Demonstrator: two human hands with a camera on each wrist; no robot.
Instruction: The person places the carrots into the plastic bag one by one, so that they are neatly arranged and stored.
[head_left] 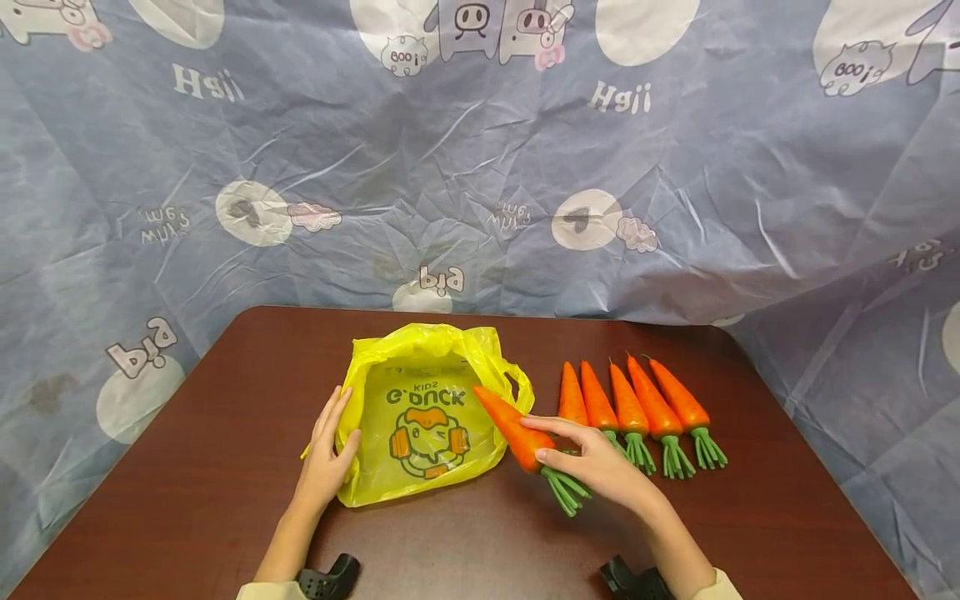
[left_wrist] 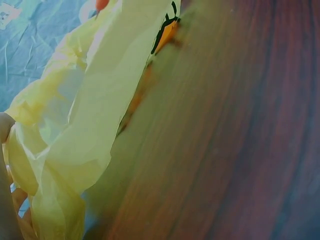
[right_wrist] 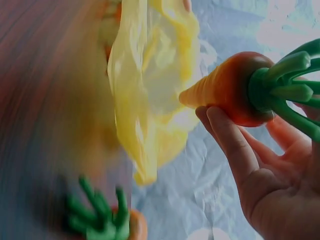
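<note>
A yellow plastic bag with a cartoon duck print lies with its mouth spread wide on the table. At its left rim my left hand holds the edge, with the thumb and the fingers on either side of the film; the left wrist view shows only part of the hand by the yellow film. My right hand grips an orange carrot near its green stalks. The carrot's tip points over the bag's right rim, as the right wrist view also shows with the carrot and bag.
Several more carrots lie in a row on the brown table, right of the bag and beyond my right hand. A printed blue-grey cloth hangs behind the table's back edge.
</note>
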